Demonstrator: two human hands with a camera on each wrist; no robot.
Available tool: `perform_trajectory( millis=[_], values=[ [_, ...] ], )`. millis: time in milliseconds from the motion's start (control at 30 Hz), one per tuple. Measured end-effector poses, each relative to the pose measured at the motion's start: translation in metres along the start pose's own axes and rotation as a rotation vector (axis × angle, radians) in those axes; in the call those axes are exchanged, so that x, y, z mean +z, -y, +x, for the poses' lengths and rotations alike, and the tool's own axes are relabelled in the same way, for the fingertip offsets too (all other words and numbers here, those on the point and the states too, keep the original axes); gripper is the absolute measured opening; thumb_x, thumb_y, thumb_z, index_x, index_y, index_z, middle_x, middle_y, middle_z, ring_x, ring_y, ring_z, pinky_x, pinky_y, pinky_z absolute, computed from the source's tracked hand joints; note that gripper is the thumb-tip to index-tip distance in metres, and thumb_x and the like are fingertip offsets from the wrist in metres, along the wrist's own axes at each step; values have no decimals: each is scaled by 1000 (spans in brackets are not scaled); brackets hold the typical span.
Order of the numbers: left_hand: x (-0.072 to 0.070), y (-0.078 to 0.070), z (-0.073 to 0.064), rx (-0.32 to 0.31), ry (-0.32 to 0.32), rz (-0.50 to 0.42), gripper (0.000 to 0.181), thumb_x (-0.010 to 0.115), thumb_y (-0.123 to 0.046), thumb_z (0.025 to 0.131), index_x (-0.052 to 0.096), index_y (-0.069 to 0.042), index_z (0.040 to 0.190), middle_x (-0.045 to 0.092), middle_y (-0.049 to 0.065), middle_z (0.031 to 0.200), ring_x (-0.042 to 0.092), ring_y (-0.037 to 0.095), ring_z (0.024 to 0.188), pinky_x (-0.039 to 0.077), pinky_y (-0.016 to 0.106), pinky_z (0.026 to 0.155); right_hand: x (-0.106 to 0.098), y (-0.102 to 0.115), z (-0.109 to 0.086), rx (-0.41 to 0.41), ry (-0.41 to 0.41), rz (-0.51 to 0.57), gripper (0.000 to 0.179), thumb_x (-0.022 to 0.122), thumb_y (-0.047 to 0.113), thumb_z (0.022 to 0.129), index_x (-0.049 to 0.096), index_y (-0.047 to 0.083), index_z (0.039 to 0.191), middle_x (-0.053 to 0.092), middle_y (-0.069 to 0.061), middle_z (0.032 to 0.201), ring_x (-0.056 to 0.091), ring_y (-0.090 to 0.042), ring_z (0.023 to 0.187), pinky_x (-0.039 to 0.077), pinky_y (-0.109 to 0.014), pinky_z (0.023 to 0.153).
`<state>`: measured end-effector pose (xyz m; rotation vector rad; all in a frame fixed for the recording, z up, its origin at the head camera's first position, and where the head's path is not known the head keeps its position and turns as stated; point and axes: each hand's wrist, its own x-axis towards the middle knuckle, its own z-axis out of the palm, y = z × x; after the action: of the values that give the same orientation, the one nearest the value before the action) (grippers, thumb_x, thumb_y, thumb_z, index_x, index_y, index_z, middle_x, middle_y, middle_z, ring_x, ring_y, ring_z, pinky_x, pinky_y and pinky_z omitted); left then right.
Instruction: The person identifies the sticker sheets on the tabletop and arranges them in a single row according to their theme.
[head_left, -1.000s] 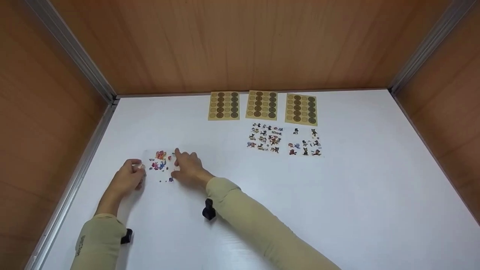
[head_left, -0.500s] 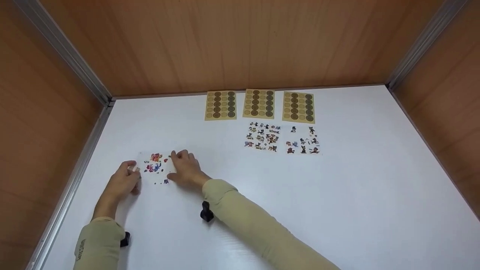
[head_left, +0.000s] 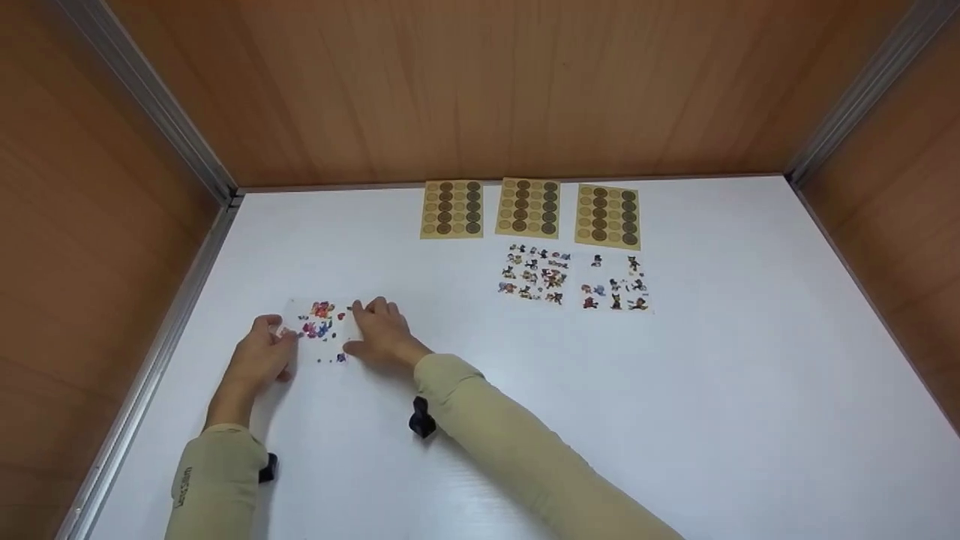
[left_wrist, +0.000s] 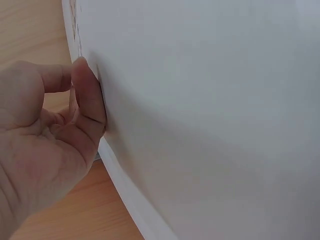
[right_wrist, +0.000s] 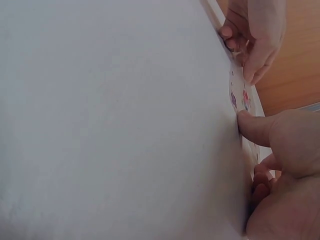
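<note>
A clear sticker sheet (head_left: 319,349) with small colourful cartoon figures lies on the left part of the white table. My left hand (head_left: 259,356) is at its left edge, pinching a small see-through, pinkish sticker (head_left: 284,331) between thumb and forefinger. In the left wrist view that hand (left_wrist: 55,125) shows thumb and finger meeting, the piece mostly hidden. My right hand (head_left: 382,334) rests on the sheet's right edge, thumb and forefinger spread apart and pressing it. The right wrist view shows its thumb (right_wrist: 257,129) on the sheet's edge.
Two more clear sheets of cartoon stickers, a fuller one (head_left: 530,274) and a sparser one (head_left: 615,285), lie right of centre. Behind them are three gold sheets of round stickers, the left one (head_left: 452,210) included. Wooden panels (head_left: 510,90) enclose the table.
My left hand has shifted slightly right, bringing the small sticker closer to the sheet's left edge. My right hand has stayed on the sheet. The camera view has swayed a little.
</note>
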<state>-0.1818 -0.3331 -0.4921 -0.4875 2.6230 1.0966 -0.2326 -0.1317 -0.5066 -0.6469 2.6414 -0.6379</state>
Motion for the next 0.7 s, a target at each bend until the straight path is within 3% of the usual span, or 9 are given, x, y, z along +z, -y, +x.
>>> perform_trajectory(
  millis=[233,367,467,567,700],
  values=[
    [1,-5,4,-3,4,-6,67,39,-36,108,15,2,158,55,17,108,61,19,69,49,33,67,-5,-4,2,-6,-9,-2,72,61,42,101,31,14,161,41,-7,147,39,-18,134,35,-25,112],
    [5,-7,5,0,-10,31,69,42,-35,108,16,5,158,51,25,117,61,21,70,51,31,61,-5,-6,0,-1,5,36,69,60,39,103,31,16,161,41,-6,148,38,-18,136,33,-26,114],
    [7,-8,5,2,-24,88,70,45,-33,107,16,7,156,40,36,132,63,32,84,55,35,61,-4,-6,-1,-7,9,52,68,60,37,103,31,16,161,41,-6,150,38,-18,138,32,-28,116],
    [7,-10,4,11,-40,164,69,45,-32,107,17,9,155,29,43,141,56,52,107,57,53,80,-4,-4,-1,-19,-3,47,68,61,36,102,32,16,161,42,-7,149,39,-18,137,33,-27,116],
    [6,-10,2,27,-55,261,69,42,-33,107,17,13,153,27,47,141,42,65,122,41,71,100,-3,-2,-2,-22,-9,67,69,62,35,102,31,16,161,43,-6,147,40,-17,134,33,-25,114]
  ],
)
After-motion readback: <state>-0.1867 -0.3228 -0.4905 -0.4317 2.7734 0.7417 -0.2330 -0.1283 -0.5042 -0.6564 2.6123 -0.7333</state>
